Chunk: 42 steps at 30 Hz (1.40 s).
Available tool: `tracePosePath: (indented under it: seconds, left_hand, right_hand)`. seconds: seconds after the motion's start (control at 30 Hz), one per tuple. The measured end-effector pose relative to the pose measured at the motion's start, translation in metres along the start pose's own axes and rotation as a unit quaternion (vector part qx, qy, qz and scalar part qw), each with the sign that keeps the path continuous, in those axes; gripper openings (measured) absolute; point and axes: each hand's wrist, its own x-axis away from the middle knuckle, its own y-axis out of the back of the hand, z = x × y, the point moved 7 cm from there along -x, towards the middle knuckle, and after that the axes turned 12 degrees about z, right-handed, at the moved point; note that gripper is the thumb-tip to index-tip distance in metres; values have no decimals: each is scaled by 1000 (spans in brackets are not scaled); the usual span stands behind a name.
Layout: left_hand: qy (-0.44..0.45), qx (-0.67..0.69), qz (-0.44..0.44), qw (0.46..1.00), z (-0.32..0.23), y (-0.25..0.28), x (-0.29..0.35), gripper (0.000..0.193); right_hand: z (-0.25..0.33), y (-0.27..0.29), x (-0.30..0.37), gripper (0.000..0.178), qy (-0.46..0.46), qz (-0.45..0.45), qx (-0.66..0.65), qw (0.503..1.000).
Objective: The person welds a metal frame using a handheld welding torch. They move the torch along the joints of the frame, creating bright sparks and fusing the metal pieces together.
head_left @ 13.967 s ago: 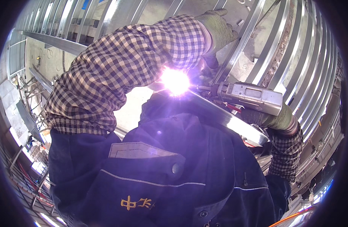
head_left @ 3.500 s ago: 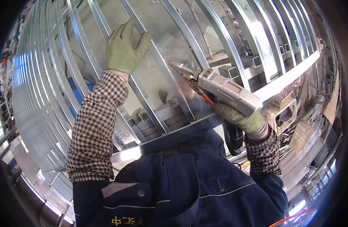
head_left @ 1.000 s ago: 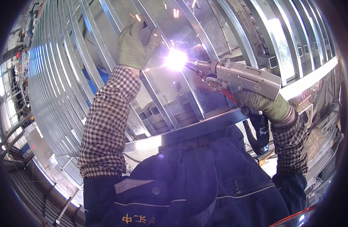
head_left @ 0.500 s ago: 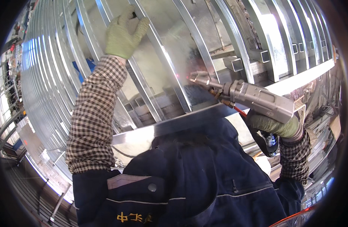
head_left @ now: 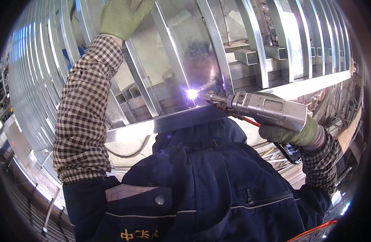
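Observation:
My right hand, in a green work glove, is closed round a grey handheld welding gun. Its narrow nozzle points left at a bright violet-white weld spark. The spark burns low on a shiny metal bar, near where it meets the front rail of a metal frame. At the upper left, my gloved left hand lies against the bars, thumb stretched away from the fingers. Its fingertips are cut off by the picture's top edge.
Many parallel metal bars run off to the left and more to the right. Square tube ends show beneath the frame. A red-orange hose trails under the gun. A dark cable hangs below the front rail.
The bright spark has appeared at the nozzle's tip. The gun now sits slightly lower and left in view. My left hand has shifted toward the upper left, its fingertips leaving the picture.

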Motion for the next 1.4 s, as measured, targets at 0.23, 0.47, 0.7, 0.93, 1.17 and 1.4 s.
tracePosePath:
  seconds: [0.23,0.47,0.7,0.93,1.17,1.4]
  left_hand:
    - [-123,-213,3,969,-8,-9,-6,61]
    - [-155,-270,-6,950,6,-21,0,59]
    - [-3,-34,60,998,30,-21,-1,63]
    - [-132,-325,43,936,16,-30,4,59]
    - [116,-41,142,982,26,-18,4,61]
    - [-97,-182,-10,979,-19,4,-4,48]
  right_hand:
    - [0,4,0,67,-30,17,-98,995]
    - [6,9,1,67,-54,56,14,997]
    - [13,6,-10,64,-29,47,-106,993]
    - [16,9,-21,62,1,70,-124,990]
    - [29,8,-27,61,-13,122,-200,972]
    - [17,16,-22,64,-84,102,-168,977]
